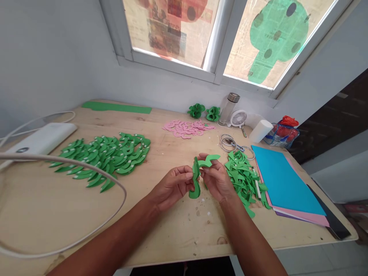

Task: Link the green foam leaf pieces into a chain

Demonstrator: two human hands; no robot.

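My left hand [178, 183] pinches a small stack of curved green paper pieces [195, 188], held upright above the table. Between the fingers of my right hand [217, 178] is another wavy green paper piece [212, 158], its near end against the stack. Fingers hide where the two meet. To the left lies a spread of curved green cutouts with white tabs [112, 153]. Close by my right hand is a loose heap of green paper scraps [244, 176], with a white marker [257, 184] on it.
Pink cutouts [186, 128] and two green paper balls [196, 110] are at the back, near a bottle [229, 107] and small fan [238, 118]. Coloured sheets [287, 180] lie right; tape rings [228, 142] sit behind the heap. A white cable [122, 188] loops at left.
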